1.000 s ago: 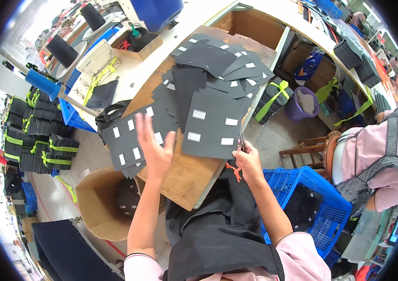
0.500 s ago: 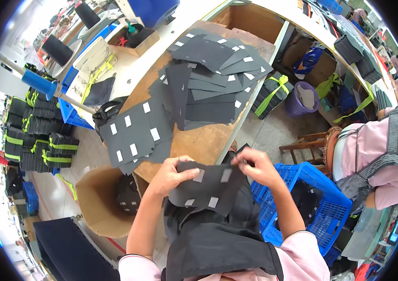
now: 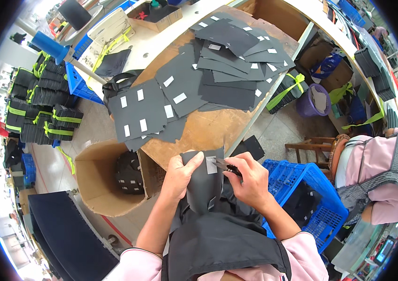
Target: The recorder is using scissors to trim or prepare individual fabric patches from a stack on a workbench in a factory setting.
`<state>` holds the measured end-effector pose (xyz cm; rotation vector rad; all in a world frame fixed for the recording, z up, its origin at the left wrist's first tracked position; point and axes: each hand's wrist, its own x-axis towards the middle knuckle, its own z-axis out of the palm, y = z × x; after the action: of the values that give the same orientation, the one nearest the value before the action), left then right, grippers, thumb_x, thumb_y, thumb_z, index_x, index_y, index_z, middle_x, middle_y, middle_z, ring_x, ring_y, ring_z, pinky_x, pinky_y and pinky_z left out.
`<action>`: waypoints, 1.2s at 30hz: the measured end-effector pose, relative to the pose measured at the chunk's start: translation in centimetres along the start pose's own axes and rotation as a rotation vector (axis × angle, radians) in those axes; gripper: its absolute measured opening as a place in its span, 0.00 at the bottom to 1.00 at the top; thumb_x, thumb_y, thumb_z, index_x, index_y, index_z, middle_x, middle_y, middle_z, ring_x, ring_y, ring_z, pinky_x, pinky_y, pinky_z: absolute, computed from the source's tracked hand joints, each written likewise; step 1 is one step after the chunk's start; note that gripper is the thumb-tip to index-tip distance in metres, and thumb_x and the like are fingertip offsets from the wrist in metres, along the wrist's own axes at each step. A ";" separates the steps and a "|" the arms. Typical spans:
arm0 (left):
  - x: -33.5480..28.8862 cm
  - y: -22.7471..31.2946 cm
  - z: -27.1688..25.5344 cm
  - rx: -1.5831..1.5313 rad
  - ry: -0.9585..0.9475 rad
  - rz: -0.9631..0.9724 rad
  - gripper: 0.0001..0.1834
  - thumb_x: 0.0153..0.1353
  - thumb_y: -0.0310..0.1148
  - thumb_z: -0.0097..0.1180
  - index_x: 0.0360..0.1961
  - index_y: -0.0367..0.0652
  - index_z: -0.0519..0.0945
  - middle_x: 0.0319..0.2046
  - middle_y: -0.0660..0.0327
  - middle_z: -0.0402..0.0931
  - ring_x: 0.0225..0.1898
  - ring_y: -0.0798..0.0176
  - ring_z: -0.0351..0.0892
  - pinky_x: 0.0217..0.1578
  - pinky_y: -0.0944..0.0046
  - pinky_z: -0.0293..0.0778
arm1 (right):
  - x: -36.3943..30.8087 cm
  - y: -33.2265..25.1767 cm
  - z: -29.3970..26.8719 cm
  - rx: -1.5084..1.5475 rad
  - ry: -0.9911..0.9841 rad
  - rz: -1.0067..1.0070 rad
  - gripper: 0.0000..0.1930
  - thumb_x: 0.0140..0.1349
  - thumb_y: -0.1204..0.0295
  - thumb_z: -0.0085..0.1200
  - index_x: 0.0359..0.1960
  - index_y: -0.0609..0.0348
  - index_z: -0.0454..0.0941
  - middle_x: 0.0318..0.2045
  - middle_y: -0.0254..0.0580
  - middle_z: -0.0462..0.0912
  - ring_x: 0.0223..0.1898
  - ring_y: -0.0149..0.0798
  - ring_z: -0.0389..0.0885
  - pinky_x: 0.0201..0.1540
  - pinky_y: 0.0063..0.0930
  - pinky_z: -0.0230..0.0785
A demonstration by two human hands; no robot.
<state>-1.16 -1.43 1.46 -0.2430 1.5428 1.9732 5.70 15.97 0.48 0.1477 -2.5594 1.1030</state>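
My left hand [image 3: 180,175] grips a dark fabric panel [image 3: 199,189] by its upper left edge, thumb on top. White rectangular patches show on the panel, and it curves down over my lap. Closed around a pair of small thread snips [image 3: 229,168], my right hand [image 3: 250,181] holds their tips at the upper white patch [image 3: 211,165]. Whether the blades touch the patch I cannot tell. On the wooden board [image 3: 203,133] beyond my hands lie loose dark panels [image 3: 138,110] with white patches, and a larger overlapping heap of panels [image 3: 236,61].
A cardboard box [image 3: 93,187] with dark pieces inside stands at left, a blue crate [image 3: 323,225] at right. Tied dark stacks [image 3: 28,110] sit at far left. One dark piece [image 3: 250,147] lies beyond the crate. A co-worker [image 3: 372,173] sits at right beside a purple bin [image 3: 312,100].
The held panel has turned and narrowed in view. My right hand has come from its upper right edge to a white patch with the snips. The board's view has shifted; a dark strip-like panel left the heap's front.
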 end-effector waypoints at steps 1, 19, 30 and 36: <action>-0.1 0.0 0.0 -0.002 0.000 -0.001 0.10 0.59 0.34 0.55 0.33 0.35 0.77 0.27 0.63 0.77 0.27 0.72 0.74 0.28 0.71 0.71 | 0.1 0.0 0.0 -0.033 -0.004 -0.042 0.16 0.45 0.77 0.62 0.38 0.58 0.74 0.29 0.42 0.76 0.24 0.41 0.78 0.23 0.26 0.68; -0.6 0.4 0.1 0.066 -0.014 -0.025 0.13 0.60 0.36 0.54 0.32 0.34 0.78 0.27 0.64 0.76 0.27 0.73 0.72 0.29 0.72 0.69 | 0.6 0.5 0.2 0.160 0.137 -0.051 0.15 0.41 0.82 0.63 0.34 0.60 0.78 0.28 0.43 0.77 0.27 0.40 0.77 0.27 0.27 0.70; -0.6 0.2 -0.3 0.072 -0.001 -0.062 0.11 0.59 0.34 0.54 0.30 0.34 0.78 0.26 0.64 0.76 0.27 0.73 0.72 0.28 0.71 0.69 | -0.7 0.5 0.3 0.193 0.083 0.022 0.15 0.42 0.78 0.63 0.35 0.58 0.78 0.26 0.40 0.76 0.25 0.42 0.76 0.27 0.29 0.68; 0.1 0.7 -0.2 0.082 -0.024 -0.058 0.11 0.59 0.33 0.54 0.31 0.34 0.78 0.28 0.64 0.76 0.28 0.73 0.73 0.30 0.71 0.69 | 0.8 1.7 0.2 0.237 0.080 0.036 0.15 0.44 0.83 0.60 0.37 0.62 0.76 0.27 0.40 0.75 0.26 0.36 0.73 0.27 0.24 0.66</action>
<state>-1.63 -1.66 1.90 -0.2264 1.5794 1.8578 4.52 17.03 -0.57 0.1133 -2.3644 1.3952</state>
